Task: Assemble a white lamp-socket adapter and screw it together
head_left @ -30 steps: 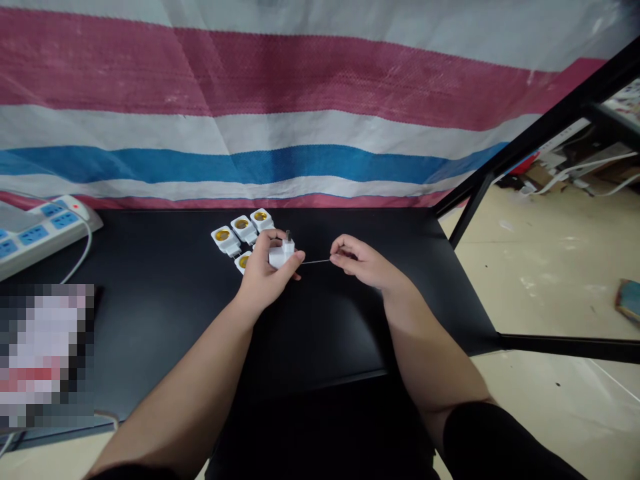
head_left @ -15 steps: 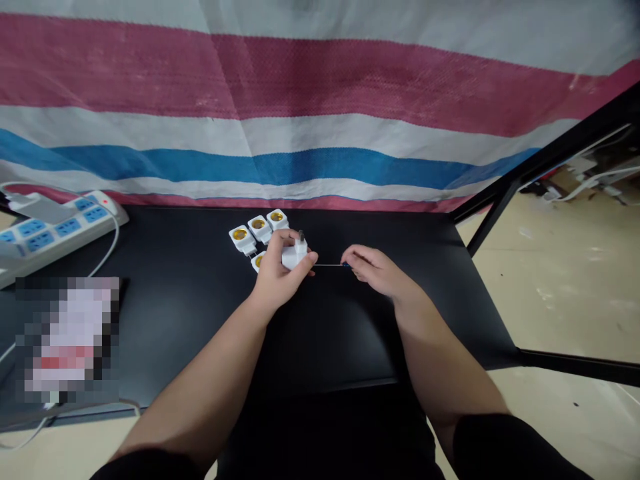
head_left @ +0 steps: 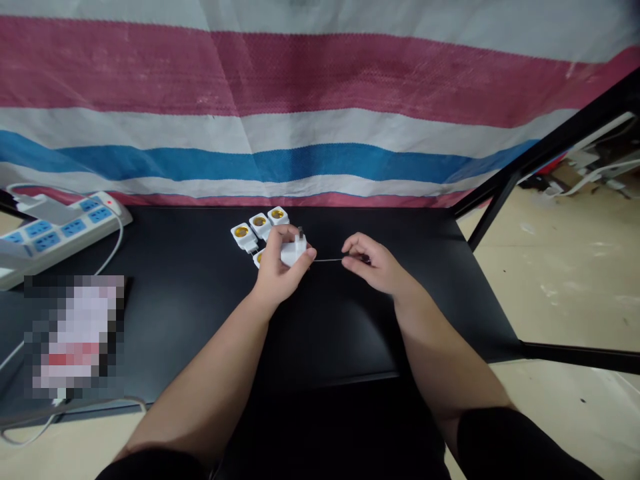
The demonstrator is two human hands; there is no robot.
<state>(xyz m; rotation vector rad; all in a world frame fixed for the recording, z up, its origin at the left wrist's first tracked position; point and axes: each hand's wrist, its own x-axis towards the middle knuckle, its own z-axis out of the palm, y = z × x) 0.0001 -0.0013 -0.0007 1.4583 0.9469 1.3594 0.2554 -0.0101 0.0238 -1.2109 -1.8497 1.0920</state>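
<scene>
My left hand [head_left: 281,273] is closed around a white plug-in lamp socket [head_left: 293,253], its metal prongs pointing up and away from me. A thin metal shaft reaches from the socket's right side to my right hand [head_left: 371,262]. That shaft belongs to a screwdriver [head_left: 327,260], whose dark handle is mostly covered by the fingers and thumb of my right hand. Where the screwdriver's tip meets the socket is hidden behind my left thumb. Just beyond my left hand lie several more white lamp sockets [head_left: 246,244] with gold-coloured threaded openings facing up.
A white power strip [head_left: 65,241] with blue outlets lies at the left, with a charger and cable plugged in. Nearer me is a blurred-out, phone-like object [head_left: 80,333] with a cable. The black table [head_left: 330,333] ends at a striped sheet [head_left: 310,80] and a black frame [head_left: 493,213].
My right fingers have loosened and shifted on the screwdriver handle, with the index finger lifted. The left hand keeps its hold on the socket. The whole view has shifted slightly.
</scene>
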